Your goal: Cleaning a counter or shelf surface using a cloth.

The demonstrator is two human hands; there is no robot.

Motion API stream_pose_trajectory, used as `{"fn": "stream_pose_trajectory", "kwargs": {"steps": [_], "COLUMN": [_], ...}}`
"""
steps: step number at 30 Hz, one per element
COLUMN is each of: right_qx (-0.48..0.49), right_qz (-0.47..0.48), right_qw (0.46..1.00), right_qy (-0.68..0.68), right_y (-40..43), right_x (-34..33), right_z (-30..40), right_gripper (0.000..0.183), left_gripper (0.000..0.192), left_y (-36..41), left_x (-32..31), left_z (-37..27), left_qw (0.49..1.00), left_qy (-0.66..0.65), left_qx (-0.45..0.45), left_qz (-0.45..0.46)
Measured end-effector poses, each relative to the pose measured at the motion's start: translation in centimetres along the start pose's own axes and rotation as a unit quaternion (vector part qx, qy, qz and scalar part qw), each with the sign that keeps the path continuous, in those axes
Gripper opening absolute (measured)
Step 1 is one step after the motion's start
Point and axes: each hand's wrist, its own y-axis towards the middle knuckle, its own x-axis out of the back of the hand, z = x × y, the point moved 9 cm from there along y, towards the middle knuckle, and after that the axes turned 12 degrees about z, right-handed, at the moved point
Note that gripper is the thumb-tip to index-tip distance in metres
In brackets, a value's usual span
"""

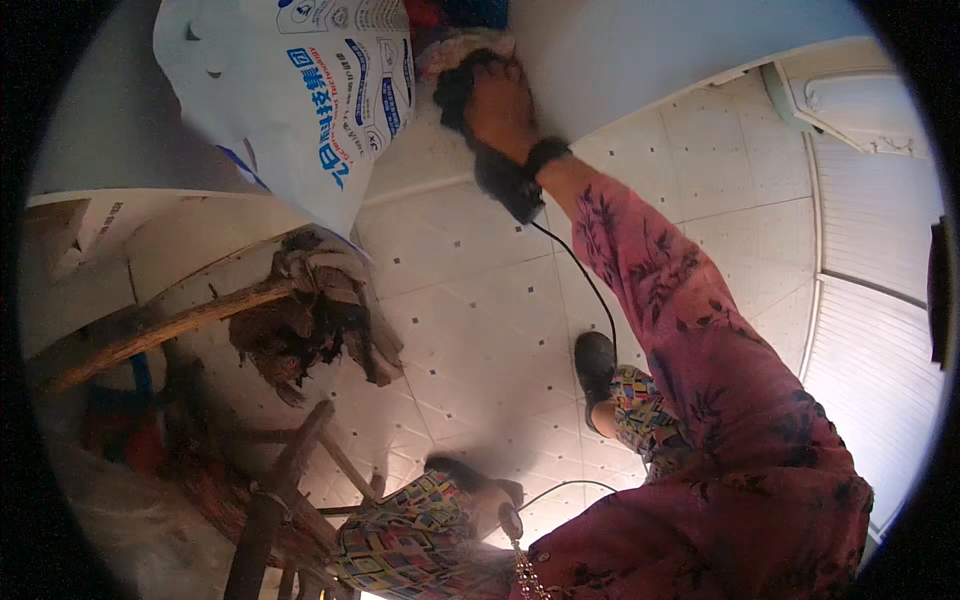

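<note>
My right hand (501, 109) is at the top centre, its fingers curled over a pale pinkish cloth (466, 51) on a white surface (592, 60). Something black and bunched lies along the hand's side; what it is cannot be told. A black band circles the wrist, and a black device (508, 184) with a thin cable (592, 277) hangs beside it. To the left of the hand, a large white printed plastic bag (300, 90) drapes over the edge of the surface. My left hand is out of view.
A dirty brown rag (315, 315) hangs on a wooden pole (180, 322) at the left. Below it stands a wooden frame (262, 510) with round legs. My feet are on the tiled floor (480, 277). A white ribbed panel (877, 225) is at the right.
</note>
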Motion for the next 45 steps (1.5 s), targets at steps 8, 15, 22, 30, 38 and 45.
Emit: {"fn": "stream_pose_trajectory", "kwargs": {"steps": [8, 15, 22, 30, 38, 45], "right_qx": [-0.038, 0.084, 0.147, 0.164, 0.304, 0.224], "right_qz": [-0.096, 0.172, 0.143, 0.132, -0.17, 0.021], "right_qw": [0.995, 0.979, 0.97, 0.973, 0.936, 0.831], "right_qy": [-0.002, 0.069, 0.129, 0.097, 0.049, 0.509], "right_y": [-0.8, -6.2, -3.6, -6.4, -5.0, -7.1], "right_x": [0.4, -1.5, -0.8, -0.9, 2.7, 3.9], "right_z": [-0.5, 9.6, 9.2, 11.0, 19.9, 14.6], "right_gripper": [0.038, 0.036, 0.035, 0.026, 0.017, 0.033], "left_gripper": [0.024, 0.026, 0.027, 0.028, 0.03, 0.031], "left_y": [-0.4, -0.5, -0.9, -1.3, -1.0, -1.1], "left_x": [0.2, 0.8, 1.5, 2.6, 2.2, 2.2], "left_z": [0.5, 1.3, 2.1, 3.4, 3.1, 2.9], "left_qw": [1.0, 1.0, 1.0, 0.999, 0.999, 0.999], "left_qy": [-0.011, -0.01, -0.003, 0.009, 0.013, 0.016], "left_qx": [-0.005, -0.002, 0.006, 0.031, 0.03, 0.026], "left_qz": [-0.012, -0.016, -0.026, -0.043, -0.043, -0.037]}}
